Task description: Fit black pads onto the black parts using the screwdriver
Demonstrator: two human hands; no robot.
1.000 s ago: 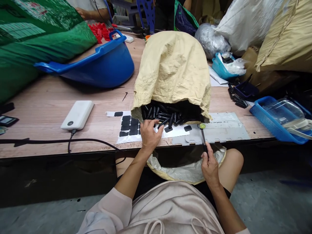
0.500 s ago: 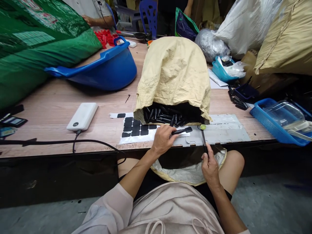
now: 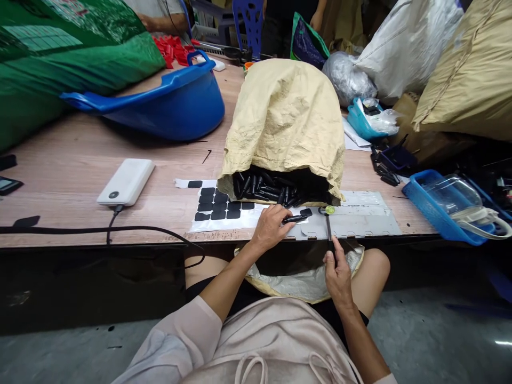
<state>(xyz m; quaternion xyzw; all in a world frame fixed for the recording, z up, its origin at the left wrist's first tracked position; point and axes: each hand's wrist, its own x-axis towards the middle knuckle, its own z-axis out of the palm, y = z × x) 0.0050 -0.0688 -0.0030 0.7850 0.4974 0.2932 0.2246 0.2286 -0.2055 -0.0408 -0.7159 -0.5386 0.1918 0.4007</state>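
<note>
- My right hand (image 3: pixel 338 269) is wrapped around the black handle of a small hammer (image 3: pixel 329 229); its yellow-green head sits ahead of my fingers, low over the board. If my grip slackened, the head could swing off line.
- Between my hands and closer to my body, a white-lined sack (image 3: pixel 296 285) gapes below the table edge; a tube let slip near that edge could drop into it or onto the floor.
- My left hand (image 3: pixel 270 226) pinches a black tube (image 3: pixel 295 218), which points right, towards the hammer head. My fingers are close to that head, so a stray blow could catch them, and a round tube could roll under a loose pinch.
- Under and left of my left hand lies a white sheet with black rounded patches (image 3: pixel 218 205); dragging my wrist could shift it.
- Right of the tube, the grey board (image 3: pixel 352 226) reaches past my right hand.
- Just beyond my left fingers, the yellow sack (image 3: pixel 288 117) has its mouth towards me, full of black tubes (image 3: pixel 266 186); a tug on its lip could spill them.
- Farther left of my left hand, a cabled white power bank (image 3: pixel 126 182); a snagged cable could pull it.
</note>
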